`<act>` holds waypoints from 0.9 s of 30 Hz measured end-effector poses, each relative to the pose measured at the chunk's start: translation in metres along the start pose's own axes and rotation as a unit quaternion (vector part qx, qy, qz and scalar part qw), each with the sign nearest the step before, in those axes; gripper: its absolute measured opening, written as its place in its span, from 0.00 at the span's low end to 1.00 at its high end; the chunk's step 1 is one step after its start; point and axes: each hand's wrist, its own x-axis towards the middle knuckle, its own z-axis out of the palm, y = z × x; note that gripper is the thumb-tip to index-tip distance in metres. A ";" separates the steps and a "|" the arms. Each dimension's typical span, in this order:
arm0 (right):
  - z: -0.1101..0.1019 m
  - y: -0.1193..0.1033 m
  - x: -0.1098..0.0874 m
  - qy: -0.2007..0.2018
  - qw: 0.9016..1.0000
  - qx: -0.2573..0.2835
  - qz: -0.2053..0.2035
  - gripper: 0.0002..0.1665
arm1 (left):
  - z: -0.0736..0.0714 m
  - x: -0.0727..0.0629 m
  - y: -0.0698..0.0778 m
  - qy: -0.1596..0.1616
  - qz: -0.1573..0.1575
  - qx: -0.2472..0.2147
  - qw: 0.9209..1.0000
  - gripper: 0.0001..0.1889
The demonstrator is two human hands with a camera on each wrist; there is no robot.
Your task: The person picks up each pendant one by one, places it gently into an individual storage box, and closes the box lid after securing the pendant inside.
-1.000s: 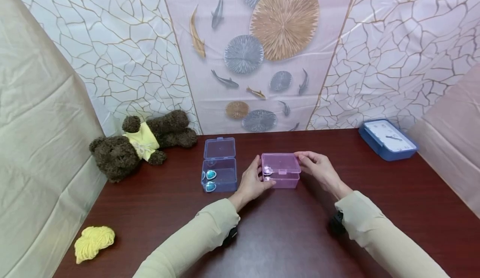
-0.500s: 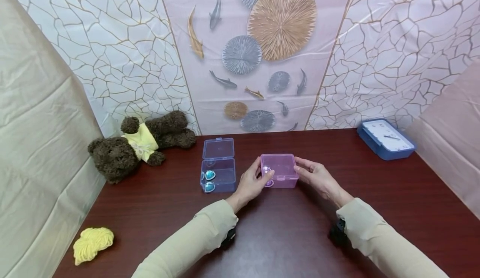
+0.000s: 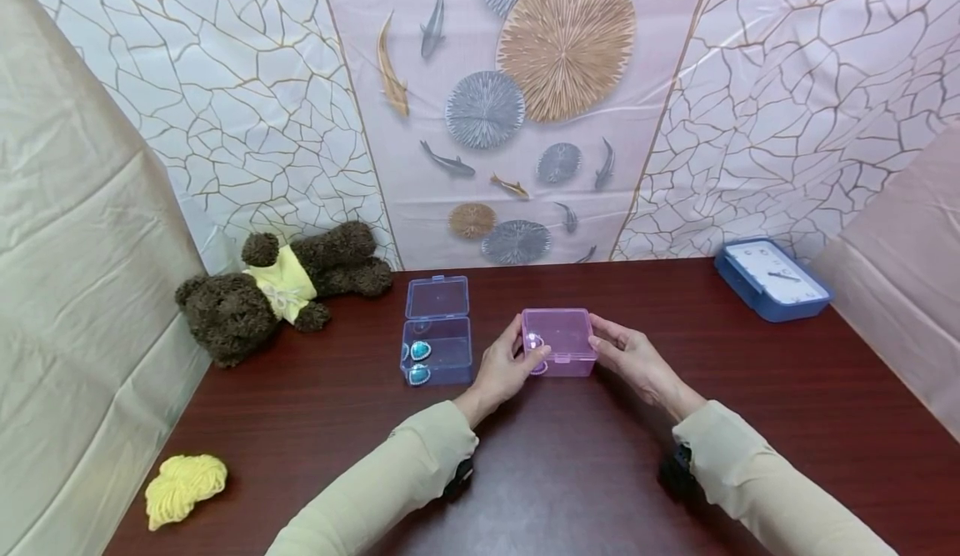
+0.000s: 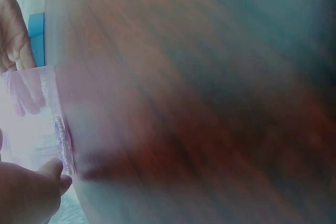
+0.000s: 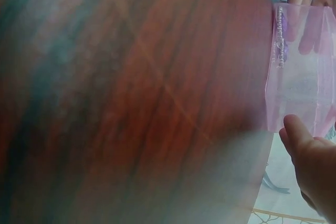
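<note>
A see-through pink plastic box sits on the table with its lid down. My left hand holds its left end, thumb at the front left corner of the lid. My right hand holds the right end, thumb at the side and fingers behind. Purple gems with beaded rims show through the left part of the pink box; in the right wrist view the beaded edges line one wall. Left of this box stands a blue see-through box, lid folded back, with turquoise gems inside.
A brown teddy bear in a yellow top lies at the back left. Yellow yarn rests at the front left. A blue clock lies at the back right. Patterned cloth rises behind the dark wooden table.
The pink box's lid has come down from slightly raised to level. My left thumb has moved up onto the lid's front corner, and my right hand has come lower along the right end.
</note>
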 end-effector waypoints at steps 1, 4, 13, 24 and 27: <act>0.000 0.000 0.000 0.000 1.000 0.000 0.001 0.34 | 0.000 0.000 0.000 0.000 0.001 0.002 1.000 0.38; 0.001 0.001 0.000 -0.004 1.000 -0.004 -0.002 0.34 | 0.001 -0.001 -0.001 0.002 0.003 0.005 1.000 0.38; 0.001 -0.002 -0.001 -0.014 1.000 0.006 0.001 0.35 | -0.001 0.000 0.006 0.003 0.000 0.018 1.000 0.38; 0.001 -0.016 -0.001 0.030 0.999 0.043 0.011 0.35 | -0.006 -0.001 0.028 0.012 -0.009 0.084 0.996 0.40; 0.007 -0.030 -0.003 0.091 0.993 0.077 -0.020 0.33 | -0.021 -0.009 0.043 -0.011 0.009 0.050 0.999 0.40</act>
